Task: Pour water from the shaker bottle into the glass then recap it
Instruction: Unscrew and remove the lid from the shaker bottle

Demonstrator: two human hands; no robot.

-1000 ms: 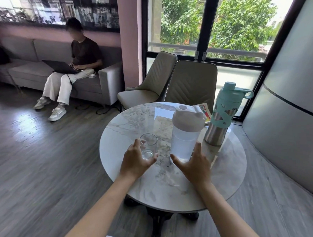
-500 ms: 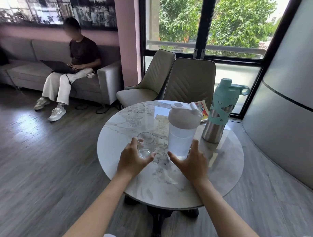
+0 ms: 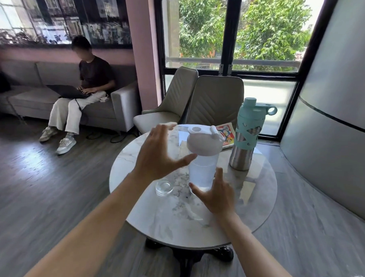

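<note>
Nothing is poured yet: the capped shaker bottle point(image 3: 203, 159) stands on the desk point(image 3: 258, 195) beside the empty glass point(image 3: 164, 187), with the left hand point(image 3: 159, 156) and right hand point(image 3: 215, 196) open, holding nothing.

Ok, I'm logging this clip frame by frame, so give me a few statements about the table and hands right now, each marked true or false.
1. The shaker bottle stands upright on the table with its lid on. True.
2. The left hand is wrapped around the glass. False: it is raised and open, above the glass.
3. The teal bottle is lying on its side. False: it stands upright, right of the shaker bottle.
4. The right hand is open near the base of the shaker bottle. True.
5. The glass is full to the brim. False: it looks almost empty.
</note>
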